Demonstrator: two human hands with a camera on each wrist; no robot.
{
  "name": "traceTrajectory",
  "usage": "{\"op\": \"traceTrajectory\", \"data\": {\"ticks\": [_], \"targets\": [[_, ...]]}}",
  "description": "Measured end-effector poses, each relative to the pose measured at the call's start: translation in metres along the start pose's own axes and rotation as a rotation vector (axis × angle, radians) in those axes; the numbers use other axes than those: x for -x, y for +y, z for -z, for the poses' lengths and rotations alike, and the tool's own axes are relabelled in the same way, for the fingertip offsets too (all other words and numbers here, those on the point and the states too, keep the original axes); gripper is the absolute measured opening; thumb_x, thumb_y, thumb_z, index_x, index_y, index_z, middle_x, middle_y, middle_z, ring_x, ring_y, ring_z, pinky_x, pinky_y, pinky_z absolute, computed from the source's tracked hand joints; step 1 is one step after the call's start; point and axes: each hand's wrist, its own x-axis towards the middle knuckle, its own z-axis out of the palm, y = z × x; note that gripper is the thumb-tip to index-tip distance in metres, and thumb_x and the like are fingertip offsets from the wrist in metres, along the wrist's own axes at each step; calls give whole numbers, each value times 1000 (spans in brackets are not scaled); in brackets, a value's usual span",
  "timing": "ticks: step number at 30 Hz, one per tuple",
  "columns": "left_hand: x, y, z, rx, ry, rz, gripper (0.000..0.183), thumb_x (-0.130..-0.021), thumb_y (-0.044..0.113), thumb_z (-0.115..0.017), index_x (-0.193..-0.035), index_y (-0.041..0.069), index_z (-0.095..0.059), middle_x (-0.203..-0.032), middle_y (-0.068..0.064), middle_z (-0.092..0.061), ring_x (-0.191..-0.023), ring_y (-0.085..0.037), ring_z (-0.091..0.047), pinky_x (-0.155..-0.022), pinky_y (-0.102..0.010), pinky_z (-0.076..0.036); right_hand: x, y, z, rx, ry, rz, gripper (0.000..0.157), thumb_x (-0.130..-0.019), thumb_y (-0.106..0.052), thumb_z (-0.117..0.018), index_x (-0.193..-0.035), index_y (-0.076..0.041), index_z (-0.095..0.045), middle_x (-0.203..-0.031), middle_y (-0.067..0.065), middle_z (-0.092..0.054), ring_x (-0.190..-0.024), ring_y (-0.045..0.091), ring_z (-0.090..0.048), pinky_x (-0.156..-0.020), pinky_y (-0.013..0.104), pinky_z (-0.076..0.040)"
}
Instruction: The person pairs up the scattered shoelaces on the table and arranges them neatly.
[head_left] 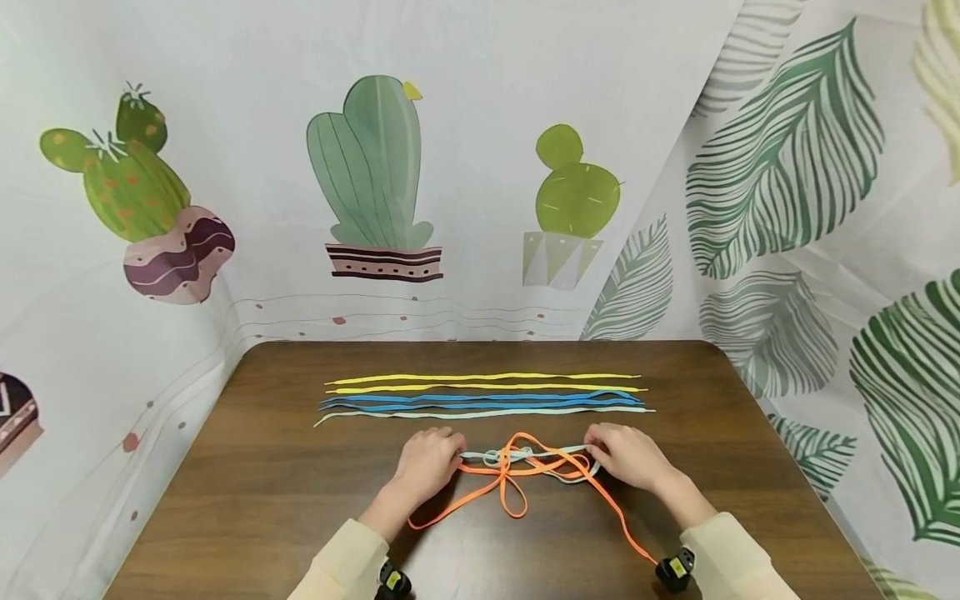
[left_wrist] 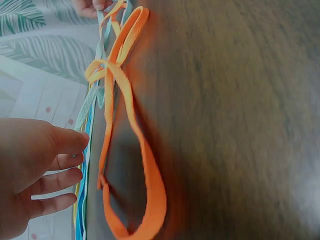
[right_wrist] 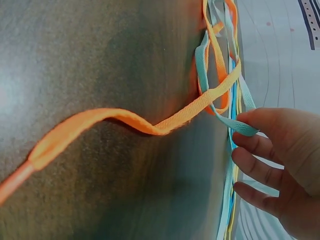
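A light teal shoelace and an orange shoelace lie tangled together at the middle of the table. My left hand pinches the teal lace between thumb and index finger at the tangle's left side. On the opposite side, my right hand pinches a bent part of the teal lace, the other fingers loosely spread. Between the hands the teal strand runs nearly straight, with small loops along it. Orange loops cross over it; one hangs toward the front, and a long orange tail runs toward the right wrist.
Behind the hands, straight laces lie in a row across the brown table: yellow laces, blue laces and a pale teal lace. A white cloth printed with cacti and leaves hangs behind the table.
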Motion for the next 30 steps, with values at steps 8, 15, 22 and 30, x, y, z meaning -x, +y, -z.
{"op": "traceTrajectory", "data": {"ticks": [8, 15, 22, 30], "targets": [[5, -13, 5, -1, 81, 6, 18, -71, 16, -75, -85, 25, -70, -79, 6, -64, -70, -16, -61, -63, -32, -49, 0, 2, 5, 10, 35, -17, 7, -85, -20, -63, -87, -14, -65, -71, -16, -53, -55, -2, -40, -51, 19, -36], [9, -25, 15, -9, 117, 43, 11, -71, 17, -74, -76, 25, -69, -72, 8, -60, -68, -15, -60, -63, -32, -48, 0, 5, 11, 18, 70, -18, 4, -83, -18, -65, -85, -14, -64, -69, -16, -52, -55, -1, -40, -49, 20, -34], [16, -36, 26, -12, 153, 74, 11, -69, 13, -73, -72, 22, -68, -72, 6, -61, -69, -17, -61, -65, -34, -49, 1, 8, 16, 33, 65, -39, 5, -83, -18, -66, -87, -15, -65, -71, -16, -53, -56, -1, -42, -51, 20, -36], [27, -52, 38, -29, 160, 120, 13, -68, 8, -72, -71, 20, -66, -71, 7, -60, -69, -16, -60, -61, -33, -48, 2, 13, 22, 53, 106, -29, 6, -81, -15, -68, -85, -17, -65, -72, -15, -55, -60, 0, -44, -53, 22, -38]]}}
